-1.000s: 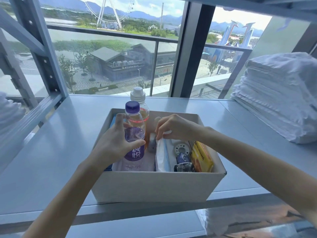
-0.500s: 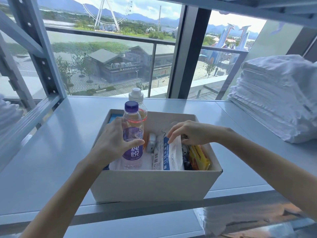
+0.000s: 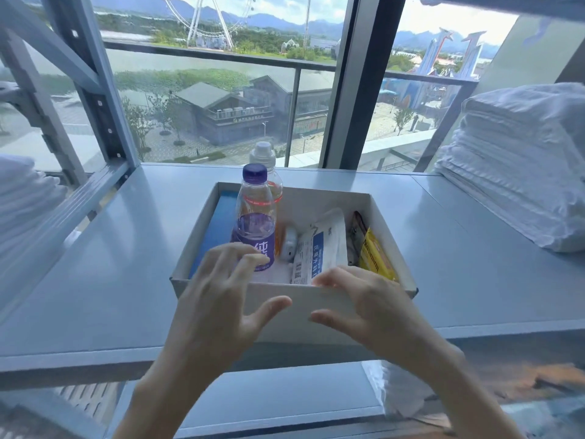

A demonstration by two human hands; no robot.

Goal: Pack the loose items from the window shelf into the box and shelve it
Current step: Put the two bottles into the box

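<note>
An open white cardboard box (image 3: 384, 217) stands on the grey window shelf (image 3: 126, 248). Inside it a purple-capped water bottle (image 3: 254, 217) stands upright in front of a white-capped bottle of orange drink (image 3: 264, 156). Beside them lie a white and blue packet (image 3: 323, 245), a small grey round object (image 3: 289, 243), a yellow packet (image 3: 376, 258) and a blue flat item (image 3: 221, 223). My left hand (image 3: 221, 299) and my right hand (image 3: 364, 302) hover with spread fingers at the box's near wall, holding nothing.
A tall stack of folded white towels (image 3: 519, 160) fills the shelf's right side. More white cloth (image 3: 25, 198) sits at the far left behind the rack's grey upright (image 3: 95, 90). A lower shelf (image 3: 269, 403) shows below, with a window right behind the box.
My left hand let go of the purple-capped bottle and my right hand left the white packet. Both drew back to the box's near wall. The packet now lies flatter.
</note>
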